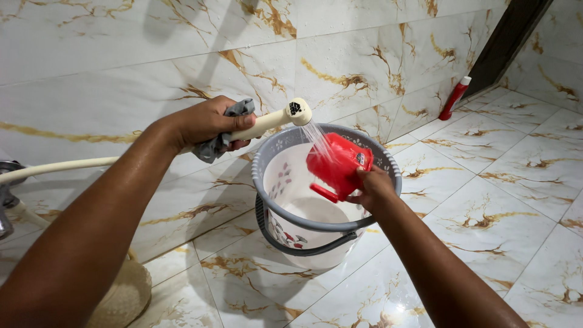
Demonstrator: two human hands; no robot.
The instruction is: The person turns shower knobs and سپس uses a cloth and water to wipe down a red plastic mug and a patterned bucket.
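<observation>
I'm rinsing: my left hand (209, 124) grips the spray nozzle (285, 116) and grey cloth (228, 130), my right hand (373, 188) holds the red mug (337, 164) over the bucket (322, 225). Turning the mug seems next.

A home bathroom: glossy white marble-look tiles with gold veins cover the wall (121, 54) and floor (504, 164), a cream hand sprayer (285, 115) runs water into a bucket (322, 231) at the centre, and a red bottle (454, 98) stands upper right.

red bottle (455, 98) upright by wall, far corner | woven straw item (124, 296) bottom left | metal tap (6, 200) left edge
</observation>
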